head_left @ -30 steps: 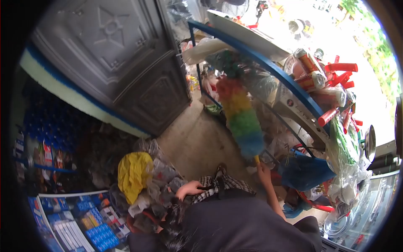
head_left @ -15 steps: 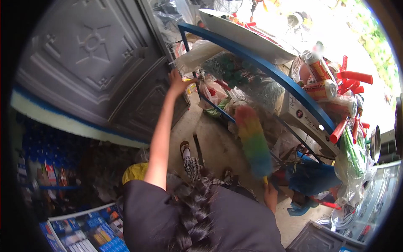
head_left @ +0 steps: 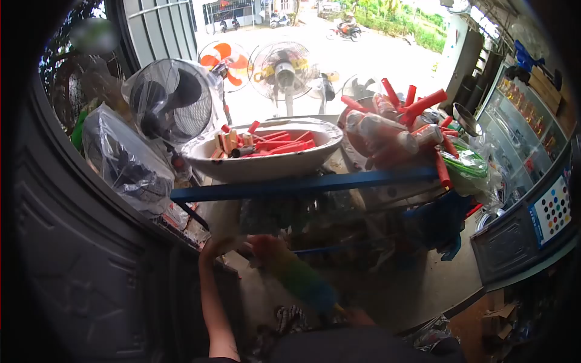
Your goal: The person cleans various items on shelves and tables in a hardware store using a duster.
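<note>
In the head view, my right hand [head_left: 358,317] is closed round the yellow handle of a rainbow-coloured feather duster [head_left: 302,279]. The duster slants up and left, its red tip close to my left hand [head_left: 216,247]. That hand reaches forward beside the left end of a blue-framed rack [head_left: 302,186], next to plastic-wrapped goods; its fingers are dark and smeared. On top of the rack stands a white oval basin [head_left: 260,168] with red-handled items inside. To its right lie plastic-wrapped rolls [head_left: 387,130] among red tubes [head_left: 423,105].
A dark panelled door [head_left: 91,278] stands close on the left. Behind the rack are a bagged standing fan [head_left: 172,100] and an orange-bladed fan [head_left: 224,60]. A glass display case [head_left: 520,127] lines the right side. Floor [head_left: 448,266] shows under the rack.
My view has tilted up and turned, bringing the fans and street into sight. The duster has swung leftward, its tip now close to my left hand. My right hand still holds it.
</note>
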### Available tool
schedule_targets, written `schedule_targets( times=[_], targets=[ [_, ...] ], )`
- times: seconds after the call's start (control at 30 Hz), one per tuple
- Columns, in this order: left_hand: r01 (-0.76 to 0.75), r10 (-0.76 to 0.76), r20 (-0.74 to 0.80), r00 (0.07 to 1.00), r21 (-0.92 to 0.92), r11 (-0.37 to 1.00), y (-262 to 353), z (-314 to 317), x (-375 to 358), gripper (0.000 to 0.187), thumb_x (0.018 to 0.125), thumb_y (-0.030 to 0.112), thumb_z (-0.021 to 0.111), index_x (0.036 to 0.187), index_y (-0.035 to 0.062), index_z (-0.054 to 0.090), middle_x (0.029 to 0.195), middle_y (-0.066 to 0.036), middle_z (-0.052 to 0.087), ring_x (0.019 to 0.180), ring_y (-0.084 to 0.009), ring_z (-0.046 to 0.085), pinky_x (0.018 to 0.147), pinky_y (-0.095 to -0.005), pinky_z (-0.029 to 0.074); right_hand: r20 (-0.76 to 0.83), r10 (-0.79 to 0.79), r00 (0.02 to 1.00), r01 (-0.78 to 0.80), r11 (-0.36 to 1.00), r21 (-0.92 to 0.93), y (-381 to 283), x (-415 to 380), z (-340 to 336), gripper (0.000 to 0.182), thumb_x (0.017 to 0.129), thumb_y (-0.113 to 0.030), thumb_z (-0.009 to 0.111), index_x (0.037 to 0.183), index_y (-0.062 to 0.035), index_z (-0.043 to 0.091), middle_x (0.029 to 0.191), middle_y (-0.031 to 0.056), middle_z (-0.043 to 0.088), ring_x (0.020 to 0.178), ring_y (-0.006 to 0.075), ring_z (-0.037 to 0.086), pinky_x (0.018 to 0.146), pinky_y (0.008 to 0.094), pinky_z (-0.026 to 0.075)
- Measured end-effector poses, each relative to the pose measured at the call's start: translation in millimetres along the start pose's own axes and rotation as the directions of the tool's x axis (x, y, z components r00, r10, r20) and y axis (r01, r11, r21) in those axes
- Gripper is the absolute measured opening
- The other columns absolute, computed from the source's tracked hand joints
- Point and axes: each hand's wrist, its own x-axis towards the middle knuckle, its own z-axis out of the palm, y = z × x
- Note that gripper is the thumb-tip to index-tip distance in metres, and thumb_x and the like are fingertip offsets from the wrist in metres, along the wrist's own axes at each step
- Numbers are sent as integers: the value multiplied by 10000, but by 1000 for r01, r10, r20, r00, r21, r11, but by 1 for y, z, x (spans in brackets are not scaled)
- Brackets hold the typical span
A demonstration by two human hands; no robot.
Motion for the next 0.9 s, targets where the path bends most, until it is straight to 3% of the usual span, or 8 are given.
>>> schedule_targets(
  times=[0.07, 0.13, 0.23, 0.33, 0.43, 0.5, 0.57, 0.9],
  targets=[
    [170, -148, 108, 983, -237, 956, -28, -12, 8, 390, 778, 193, 553, 1094, -28, 497, 1047, -141, 554, 933, -248, 554, 782, -374, 449, 11, 22, 1000, -23, 998, 63, -28, -14, -2, 336, 832, -329, 456, 1023, -70, 553, 840, 195, 588, 869, 342, 554, 707, 408, 428],
    [190, 87, 364, 927, -659, 728, -22, 11, -2, 356, 800, 169, 525, 1097, -22, 477, 1052, -159, 543, 967, -265, 532, 813, -391, 430, -12, 44, 999, -43, 996, 82, -50, -17, -9, 336, 833, -326, 453, 1024, -68, 552, 834, 195, 589, 855, 351, 555, 699, 407, 430],
    [154, 7, 211, 977, -735, 660, -70, 5, 29, 328, 810, 192, 521, 1064, -12, 489, 995, -162, 559, 897, -260, 554, 703, -326, 472, -86, 74, 994, -72, 997, 25, -57, -23, -9, 324, 835, -308, 446, 1007, -55, 555, 820, 208, 586, 832, 366, 555, 685, 412, 430],
    [218, -57, 236, 970, -743, 633, -61, 7, 26, 273, 815, 186, 517, 1009, -4, 499, 893, -123, 568, 751, -196, 571, 549, -243, 465, -171, 68, 983, -68, 998, 7, -61, -14, 2, 300, 837, -272, 447, 980, -32, 557, 810, 224, 580, 825, 375, 552, 674, 413, 426],
    [246, 122, 380, 917, -778, 578, -46, 14, 23, 209, 806, 128, 517, 973, 4, 501, 780, -64, 549, 588, -118, 519, 417, -189, 392, -236, 76, 969, -60, 995, 77, -70, -13, 4, 286, 842, -241, 445, 963, -7, 555, 813, 231, 578, 832, 376, 550, 671, 405, 423],
    [75, -29, 83, 996, -635, 769, -32, 27, 10, 171, 775, 83, 536, 927, 17, 493, 687, -11, 492, 488, -63, 421, 380, -169, 326, -272, 40, 962, -13, 995, 100, -74, -7, 6, 284, 846, -230, 442, 964, 4, 553, 816, 225, 583, 831, 373, 555, 667, 394, 424],
    [-69, -37, -257, 966, -389, 919, -3, 50, -17, 179, 759, 76, 549, 919, 22, 490, 675, -8, 483, 455, -58, 388, 363, -170, 293, -218, 18, 976, 18, 987, 160, -68, 0, 0, 290, 851, -230, 438, 968, 10, 550, 813, 216, 589, 826, 357, 568, 663, 383, 425],
    [-151, -66, -368, 928, -531, 834, 7, 106, -149, 216, 761, 84, 574, 942, 35, 468, 633, 21, 429, 406, -41, 328, 332, -203, 220, -34, 84, 996, -78, 986, 148, -84, -19, -34, 292, 862, -239, 436, 966, 10, 548, 808, 198, 592, 790, 234, 596, 665, 320, 420]
  ],
)
